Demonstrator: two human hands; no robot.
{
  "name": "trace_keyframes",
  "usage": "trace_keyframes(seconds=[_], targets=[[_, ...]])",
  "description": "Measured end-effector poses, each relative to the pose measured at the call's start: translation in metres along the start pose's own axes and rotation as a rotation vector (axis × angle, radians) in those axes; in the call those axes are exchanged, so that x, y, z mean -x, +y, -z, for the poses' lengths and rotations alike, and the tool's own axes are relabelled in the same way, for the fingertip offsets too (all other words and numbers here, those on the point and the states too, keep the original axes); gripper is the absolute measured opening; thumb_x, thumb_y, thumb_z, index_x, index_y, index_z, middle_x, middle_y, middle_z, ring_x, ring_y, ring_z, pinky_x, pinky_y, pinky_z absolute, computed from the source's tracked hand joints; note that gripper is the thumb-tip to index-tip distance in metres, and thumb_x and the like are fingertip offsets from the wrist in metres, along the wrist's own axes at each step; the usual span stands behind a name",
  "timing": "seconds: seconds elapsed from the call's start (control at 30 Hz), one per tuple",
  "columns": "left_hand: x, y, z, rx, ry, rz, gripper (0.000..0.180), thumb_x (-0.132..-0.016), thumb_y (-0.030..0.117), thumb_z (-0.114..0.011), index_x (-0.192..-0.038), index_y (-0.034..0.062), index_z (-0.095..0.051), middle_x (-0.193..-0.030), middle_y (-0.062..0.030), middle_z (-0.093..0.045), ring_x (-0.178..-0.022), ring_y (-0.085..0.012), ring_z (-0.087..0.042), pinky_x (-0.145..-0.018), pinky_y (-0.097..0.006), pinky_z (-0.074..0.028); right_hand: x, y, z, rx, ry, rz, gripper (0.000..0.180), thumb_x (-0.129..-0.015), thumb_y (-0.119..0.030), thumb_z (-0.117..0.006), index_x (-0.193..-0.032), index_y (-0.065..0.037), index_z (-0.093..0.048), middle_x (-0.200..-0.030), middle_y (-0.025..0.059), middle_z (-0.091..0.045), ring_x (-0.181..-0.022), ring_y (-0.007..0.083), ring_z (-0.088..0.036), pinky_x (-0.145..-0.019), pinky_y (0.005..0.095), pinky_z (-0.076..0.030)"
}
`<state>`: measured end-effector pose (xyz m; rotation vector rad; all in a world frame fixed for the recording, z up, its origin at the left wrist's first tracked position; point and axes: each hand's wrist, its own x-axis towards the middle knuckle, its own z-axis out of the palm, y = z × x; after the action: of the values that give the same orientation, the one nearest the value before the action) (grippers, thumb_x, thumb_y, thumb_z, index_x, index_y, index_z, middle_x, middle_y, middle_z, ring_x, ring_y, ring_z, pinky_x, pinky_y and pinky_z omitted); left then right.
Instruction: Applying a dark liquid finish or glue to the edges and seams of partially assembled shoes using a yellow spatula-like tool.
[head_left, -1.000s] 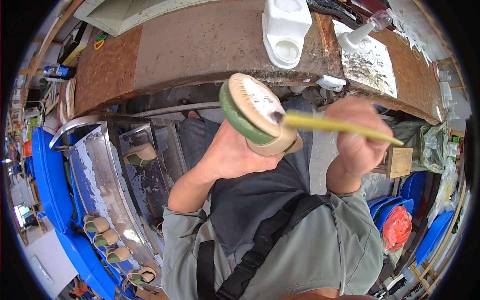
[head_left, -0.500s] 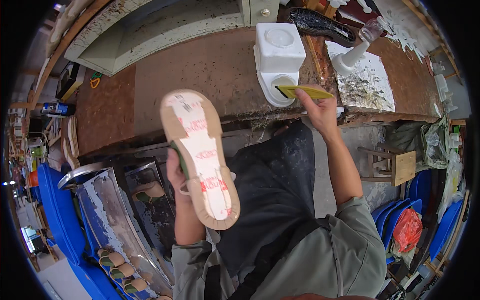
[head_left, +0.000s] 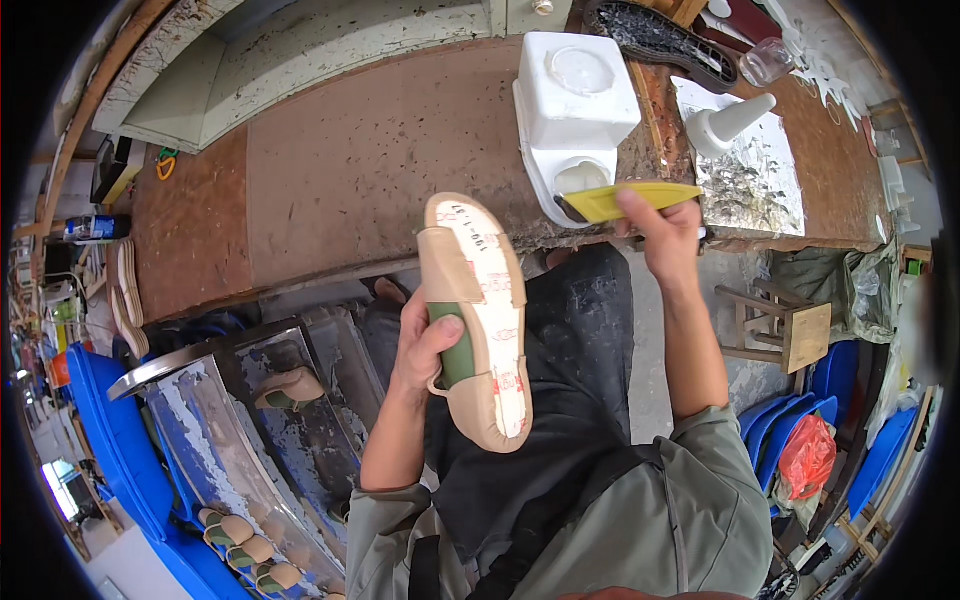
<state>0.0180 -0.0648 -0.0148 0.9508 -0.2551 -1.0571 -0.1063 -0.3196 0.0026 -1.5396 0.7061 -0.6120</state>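
Note:
My left hand (head_left: 428,345) is closed around a beige shoe (head_left: 508,310) with its underside turned up. A white insole board with red print covers that underside, and the green last (head_left: 457,345) shows at the open side, under my thumb. In my right hand (head_left: 668,240) is a flat yellow brush (head_left: 605,203), pinched between thumb and fingers. Its dark bristle tip is at the front rim of the round cup of a white glue dispenser (head_left: 568,125); whether it touches the rim I cannot tell.
Right of the dispenser, a white nozzle bottle (head_left: 735,125) stands on a glue-stained sheet (head_left: 755,185) on the brown bench (head_left: 350,150). A black sole (head_left: 665,42) lies behind. More beige shoes (head_left: 230,528) sit on a worn metal rack at left. A wooden stool (head_left: 805,338) stands at right.
The shoe has moved right and tilted, so more of the green last shows. My right hand has shifted slightly right and down with the brush, and the view has shifted a little.

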Motion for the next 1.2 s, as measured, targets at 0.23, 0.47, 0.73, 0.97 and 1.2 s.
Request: trace_keyframes(seconds=[0.23, 0.47, 0.73, 0.97, 1.2], targets=[[0.005, 0.032, -0.041, -0.160, -0.224, -0.015, 0.072, -0.068, 0.020, -0.071, -0.127, -0.0062, -0.039, -0.113, -0.0117, -0.055, -0.102, -0.0171, -0.054, -0.090, -0.029, -0.041, 0.037, -0.079, -0.018, -0.344, -0.154, 0.275, 0.013, -0.081, -0.004, -0.065, -0.088, 0.007, -0.063, -0.077, 0.0136, -0.063, -0.057, 0.0133, -0.056, -0.049, 0.0229, -0.043], [0.032, 0.045, -0.059, -0.293, -0.282, -0.126, 0.078, -0.067, 0.023, -0.075, -0.128, -0.0079, -0.038, -0.112, -0.0117, -0.056, -0.102, -0.0181, -0.054, -0.091, -0.030, -0.039, 0.045, -0.115, -0.021, -0.155, -0.177, 0.542, 0.011, -0.078, -0.003, -0.067, -0.084, 0.006, -0.064, -0.076, 0.0128, -0.064, -0.058, 0.0145, -0.057, -0.052, 0.0245, -0.044], [0.053, 0.051, -0.070, -0.422, -0.318, -0.241, 0.081, -0.067, 0.024, -0.076, -0.129, -0.0091, -0.036, -0.109, -0.0133, -0.058, -0.100, -0.0182, -0.056, -0.090, -0.030, -0.041, 0.066, -0.128, -0.008, 0.056, -0.305, 0.899, 0.020, -0.082, -0.013, -0.062, -0.089, 0.006, -0.060, -0.070, 0.0170, -0.059, -0.052, 0.0206, -0.057, -0.049, 0.0318, -0.045], [0.069, 0.057, -0.081, -0.374, -0.261, -0.175, 0.080, -0.068, 0.025, -0.076, -0.129, -0.0088, -0.037, -0.110, -0.0130, -0.057, -0.101, -0.0184, -0.055, -0.090, -0.030, -0.041, 0.086, -0.134, -0.010, -0.069, -0.267, 0.831, 0.021, -0.065, -0.008, -0.074, -0.080, 0.005, -0.067, -0.071, 0.0156, -0.065, -0.061, 0.0233, -0.062, -0.057, 0.0314, -0.050], [0.081, 0.058, -0.086, -0.347, -0.254, -0.172, 0.079, -0.070, 0.024, -0.075, -0.130, -0.0080, -0.036, -0.116, -0.0131, -0.052, -0.106, -0.0187, -0.051, -0.093, -0.031, -0.038, 0.101, -0.132, -0.006, -0.147, -0.354, 0.851, 0.019, -0.066, -0.009, -0.074, -0.079, 0.004, -0.067, -0.069, 0.0152, -0.064, -0.060, 0.0238, -0.062, -0.053, 0.0317, -0.049]])
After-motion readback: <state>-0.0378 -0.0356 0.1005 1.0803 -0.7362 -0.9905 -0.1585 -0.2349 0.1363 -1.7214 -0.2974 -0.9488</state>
